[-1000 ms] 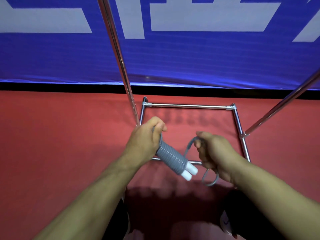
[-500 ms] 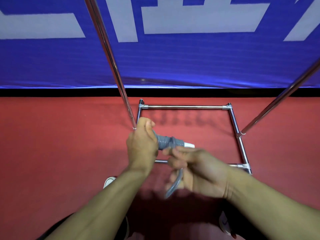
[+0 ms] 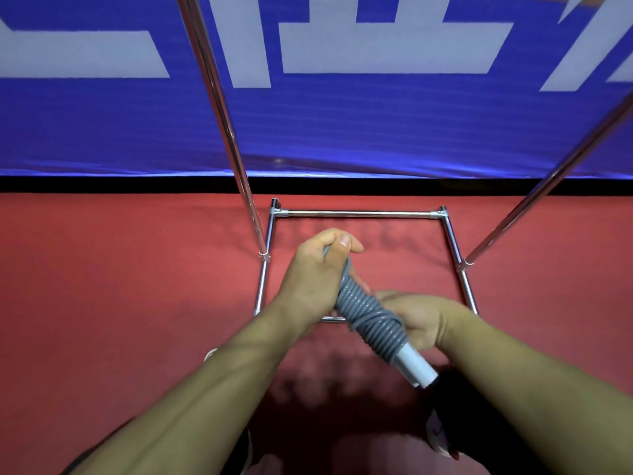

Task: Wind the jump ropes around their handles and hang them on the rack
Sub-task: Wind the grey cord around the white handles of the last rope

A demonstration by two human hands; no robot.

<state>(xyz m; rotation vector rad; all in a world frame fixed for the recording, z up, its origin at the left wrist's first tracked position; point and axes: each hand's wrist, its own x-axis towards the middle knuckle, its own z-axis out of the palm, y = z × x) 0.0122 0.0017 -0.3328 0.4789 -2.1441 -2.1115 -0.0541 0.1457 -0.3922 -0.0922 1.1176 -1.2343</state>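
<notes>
Head view: my 2 hands over the rack [image 3: 356, 213] base.
Left hand [image 3: 317, 272]: curled round the top of the handles [image 3: 416, 366].
Right hand [image 3: 419, 320]: cupped against the grey rope [image 3: 368, 318] coils.
Rope: wound around the handles, white ends pointing at me.

The left hand [image 3: 317, 272] grips the far end of the grey jump rope [image 3: 371, 323] coiled around its white handles [image 3: 416, 368], which point toward five o'clock, while the right hand [image 3: 423, 320] cups the coil above the chrome rack [image 3: 356, 213] base on the red floor [image 3: 120, 286].
</notes>
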